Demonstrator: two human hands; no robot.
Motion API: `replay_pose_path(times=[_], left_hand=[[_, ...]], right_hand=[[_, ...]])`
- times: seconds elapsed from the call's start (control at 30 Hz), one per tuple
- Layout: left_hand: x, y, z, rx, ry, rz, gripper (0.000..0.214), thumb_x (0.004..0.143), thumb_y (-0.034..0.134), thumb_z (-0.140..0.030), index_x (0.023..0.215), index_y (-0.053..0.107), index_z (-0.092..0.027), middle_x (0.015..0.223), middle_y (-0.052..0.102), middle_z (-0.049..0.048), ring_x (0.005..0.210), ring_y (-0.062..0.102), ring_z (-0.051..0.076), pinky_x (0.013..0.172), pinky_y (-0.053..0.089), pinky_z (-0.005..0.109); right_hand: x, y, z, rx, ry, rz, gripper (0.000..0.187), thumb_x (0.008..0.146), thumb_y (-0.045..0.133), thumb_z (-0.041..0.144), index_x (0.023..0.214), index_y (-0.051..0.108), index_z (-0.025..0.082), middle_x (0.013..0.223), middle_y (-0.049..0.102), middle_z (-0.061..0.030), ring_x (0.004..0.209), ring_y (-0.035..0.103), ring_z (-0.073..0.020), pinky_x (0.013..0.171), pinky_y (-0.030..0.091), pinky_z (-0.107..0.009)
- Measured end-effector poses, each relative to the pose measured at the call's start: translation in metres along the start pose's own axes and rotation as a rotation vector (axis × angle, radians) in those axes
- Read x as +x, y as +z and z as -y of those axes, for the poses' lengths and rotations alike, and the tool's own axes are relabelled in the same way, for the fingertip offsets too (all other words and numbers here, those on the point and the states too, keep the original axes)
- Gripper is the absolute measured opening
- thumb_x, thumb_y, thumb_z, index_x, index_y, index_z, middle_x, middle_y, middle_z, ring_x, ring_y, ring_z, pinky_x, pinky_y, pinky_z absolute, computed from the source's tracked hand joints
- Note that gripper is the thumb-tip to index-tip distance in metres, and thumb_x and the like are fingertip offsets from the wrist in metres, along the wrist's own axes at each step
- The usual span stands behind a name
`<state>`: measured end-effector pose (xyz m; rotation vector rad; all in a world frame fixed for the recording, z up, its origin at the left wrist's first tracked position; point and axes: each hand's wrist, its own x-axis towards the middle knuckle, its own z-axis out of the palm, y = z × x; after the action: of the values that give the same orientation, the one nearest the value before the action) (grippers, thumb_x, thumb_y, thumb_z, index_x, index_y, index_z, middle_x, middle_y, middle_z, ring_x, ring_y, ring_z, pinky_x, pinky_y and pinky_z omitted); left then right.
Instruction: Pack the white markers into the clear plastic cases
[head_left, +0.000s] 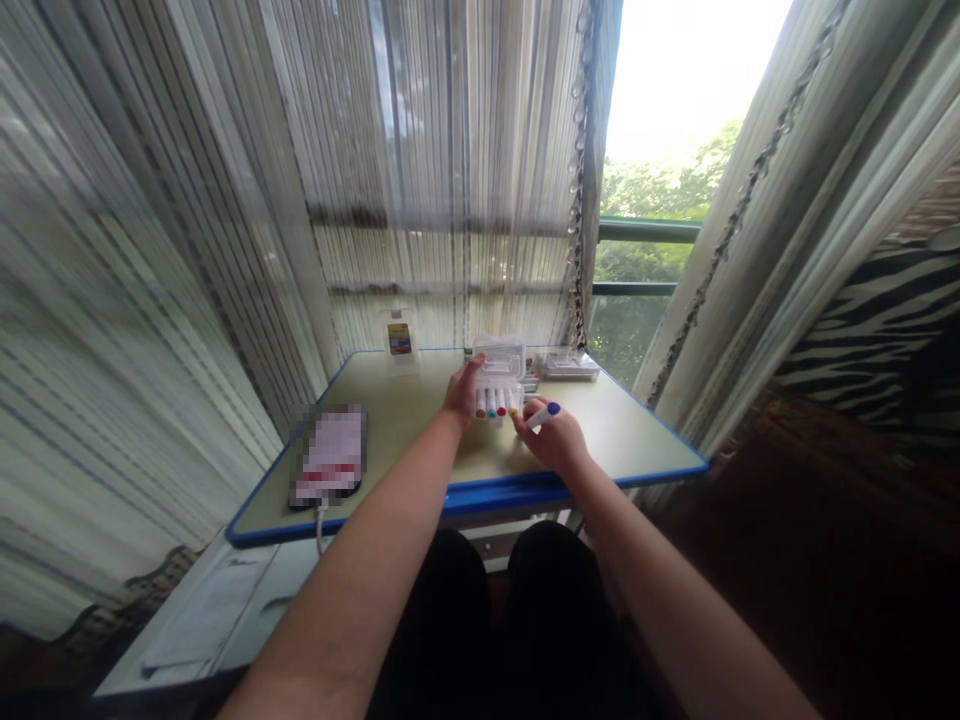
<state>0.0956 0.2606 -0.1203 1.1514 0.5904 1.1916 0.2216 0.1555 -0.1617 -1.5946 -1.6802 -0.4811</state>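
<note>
My left hand grips the left side of a clear plastic marker case, whose lid stands raised. Inside the case, several white markers lie side by side, their ends brown, teal, red and yellow. My right hand is closed around a white marker with a dark blue end, just right of the case. The right fingertips are close to the yellow-ended marker; whether they touch it I cannot tell. Part of the case's left edge is hidden by my left hand.
The pale table has a blue rim. A clear box lies at the back right, and a clear package with a printed label stands at the back left. A phone-like object with a white cable is at the left edge.
</note>
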Motion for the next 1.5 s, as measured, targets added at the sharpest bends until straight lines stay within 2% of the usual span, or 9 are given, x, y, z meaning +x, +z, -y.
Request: replay_pose_path(times=[0.27,0.37,0.47,0.63,0.77,0.93,1.1,1.4,1.5], left_hand=[[0.005,-0.001,0.002,-0.072,0.033,0.028,0.047,0.068,0.064,-0.056,0.089,0.068,-0.014,0.073,0.07,0.0084,0.078,0.068,0.022,0.069,0.051,0.031],[0.006,-0.003,0.002,-0.048,0.006,-0.046,0.047,0.067,0.065,-0.057,0.087,0.068,-0.014,0.075,0.07,0.0086,0.076,0.068,0.022,0.068,0.051,0.031],[0.007,-0.005,0.001,0.0,0.01,-0.149,0.05,0.066,0.065,-0.059,0.085,0.068,-0.013,0.074,0.07,0.0081,0.074,0.068,0.022,0.065,0.051,0.03],[0.009,-0.008,-0.001,0.039,0.041,-0.233,0.05,0.067,0.061,-0.06,0.083,0.069,-0.013,0.072,0.07,0.0083,0.07,0.067,0.021,0.06,0.049,0.029],[0.007,-0.007,-0.002,0.061,0.048,-0.243,0.048,0.068,0.062,-0.059,0.081,0.069,-0.014,0.067,0.069,0.0069,0.065,0.066,0.02,0.056,0.048,0.028],[0.007,-0.007,0.001,0.089,0.085,-0.219,0.046,0.067,0.064,-0.058,0.08,0.07,-0.015,0.071,0.07,0.0067,0.068,0.066,0.02,0.062,0.049,0.028],[0.009,-0.008,0.005,0.125,0.162,-0.163,0.042,0.07,0.062,-0.057,0.081,0.071,-0.017,0.079,0.072,0.0064,0.078,0.066,0.02,0.07,0.049,0.028],[0.009,-0.008,0.006,0.111,0.165,-0.128,0.041,0.07,0.062,-0.058,0.079,0.07,-0.019,0.079,0.072,0.0046,0.079,0.066,0.021,0.069,0.05,0.03],[0.01,-0.007,0.006,0.083,0.163,-0.121,0.042,0.069,0.062,-0.059,0.078,0.069,-0.019,0.078,0.071,0.005,0.077,0.065,0.019,0.068,0.05,0.029]], right_hand=[[-0.002,0.001,-0.003,0.07,0.023,-0.07,0.038,0.09,0.044,0.05,0.072,0.06,0.02,0.062,0.06,-0.0011,0.052,0.054,-0.0122,0.052,0.034,-0.023],[-0.004,-0.003,-0.001,0.162,0.058,-0.11,0.038,0.089,0.047,0.054,0.077,0.06,0.02,0.057,0.057,0.0006,0.05,0.053,-0.0119,0.051,0.035,-0.022],[-0.005,-0.008,0.0,0.264,0.025,-0.157,0.034,0.087,0.053,0.052,0.076,0.059,0.02,0.069,0.062,-0.0017,0.059,0.056,-0.012,0.057,0.041,-0.022],[-0.006,-0.013,0.001,0.284,0.014,-0.209,0.033,0.085,0.056,0.05,0.073,0.059,0.02,0.068,0.062,-0.002,0.059,0.056,-0.0128,0.059,0.044,-0.024],[-0.007,-0.014,0.003,0.299,0.009,-0.193,0.036,0.087,0.053,0.051,0.072,0.061,0.019,0.067,0.065,-0.004,0.059,0.059,-0.0141,0.059,0.047,-0.025],[-0.01,-0.015,0.005,0.318,0.029,-0.142,0.038,0.09,0.048,0.051,0.074,0.062,0.019,0.052,0.058,0.0006,0.045,0.054,-0.0115,0.048,0.041,-0.022],[-0.011,-0.021,0.011,0.312,-0.087,-0.218,0.028,0.089,0.051,0.04,0.077,0.065,0.019,0.068,0.067,-0.006,0.056,0.06,-0.0135,0.056,0.047,-0.024],[-0.007,-0.018,0.011,0.41,-0.136,-0.072,0.024,0.086,0.056,0.036,0.1,0.067,0.019,0.094,0.071,-0.0102,0.078,0.067,-0.0176,0.073,0.052,-0.028],[-0.007,-0.014,0.008,0.446,-0.1,-0.026,0.031,0.085,0.055,0.033,0.112,0.059,0.018,0.093,0.071,-0.0082,0.066,0.065,-0.0138,0.064,0.05,-0.024]])
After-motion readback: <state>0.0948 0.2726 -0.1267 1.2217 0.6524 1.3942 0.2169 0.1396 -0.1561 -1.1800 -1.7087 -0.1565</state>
